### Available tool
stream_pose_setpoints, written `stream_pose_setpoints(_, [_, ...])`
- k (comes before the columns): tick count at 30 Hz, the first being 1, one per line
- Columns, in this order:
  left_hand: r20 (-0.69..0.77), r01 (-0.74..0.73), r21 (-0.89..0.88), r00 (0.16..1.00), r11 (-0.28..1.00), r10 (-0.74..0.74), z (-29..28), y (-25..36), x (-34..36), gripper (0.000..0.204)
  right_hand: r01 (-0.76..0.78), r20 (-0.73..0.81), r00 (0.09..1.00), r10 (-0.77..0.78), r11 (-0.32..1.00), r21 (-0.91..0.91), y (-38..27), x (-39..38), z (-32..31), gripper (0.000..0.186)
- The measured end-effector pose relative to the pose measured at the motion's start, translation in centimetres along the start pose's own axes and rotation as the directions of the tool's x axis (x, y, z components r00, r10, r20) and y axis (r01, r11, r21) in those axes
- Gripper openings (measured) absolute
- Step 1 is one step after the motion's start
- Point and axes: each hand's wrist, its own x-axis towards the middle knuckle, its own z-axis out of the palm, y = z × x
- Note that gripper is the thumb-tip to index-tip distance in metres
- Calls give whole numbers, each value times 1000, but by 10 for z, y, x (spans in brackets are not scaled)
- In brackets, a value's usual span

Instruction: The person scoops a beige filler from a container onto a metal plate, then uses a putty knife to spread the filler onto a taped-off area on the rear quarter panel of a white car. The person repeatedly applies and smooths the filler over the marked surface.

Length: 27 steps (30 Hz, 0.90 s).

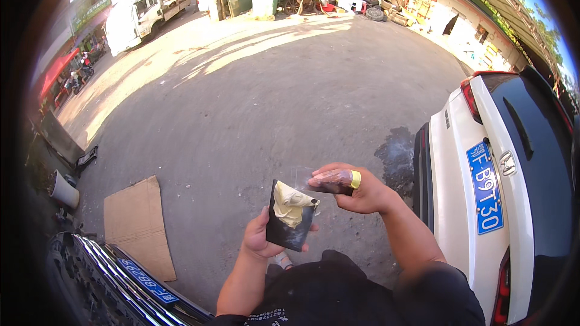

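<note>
Beside a white car (512,247) bearing a blue plate (485,187) with white characters, I see a person's left hand (260,238) curled around a flat, black rectangular board (283,235) smeared with creamy pale-yellow paste (287,208); just right, the partly closed right hand (366,197) holds a dark, flat blade (334,186).

Smooth paste (287,208) is borne on a smudged board (286,236), lower centre; matt cardboard (138,226) is seen at lower left.
</note>
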Motion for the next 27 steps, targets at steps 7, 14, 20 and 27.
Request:
stream_pose_setpoints(7, [-145, -230, 369, 943, 900, 301, -3, 52, 63, 64, -134, -224, 878, 424, 667, 733, 37, -2, 5, 65])
stream_pose_setpoints(14, [-98, -215, 712, 912, 668, 398, -51, 44, 128, 69, -109, -203, 786, 583, 454, 884, 81, 50, -2, 68])
stream_pose_setpoints(20, [15, -75, 981, 948, 179, 317, -81, 63, 190, 54, 65, -324, 810, 489, 474, 878, 122, 72, -94, 68])
stream_pose_setpoints(27, [-237, 161, 177, 964, 971, -116, -101, 80, 262, 60, 266, -291, 939, -182, 923, 279, 138, 82, -207, 67])
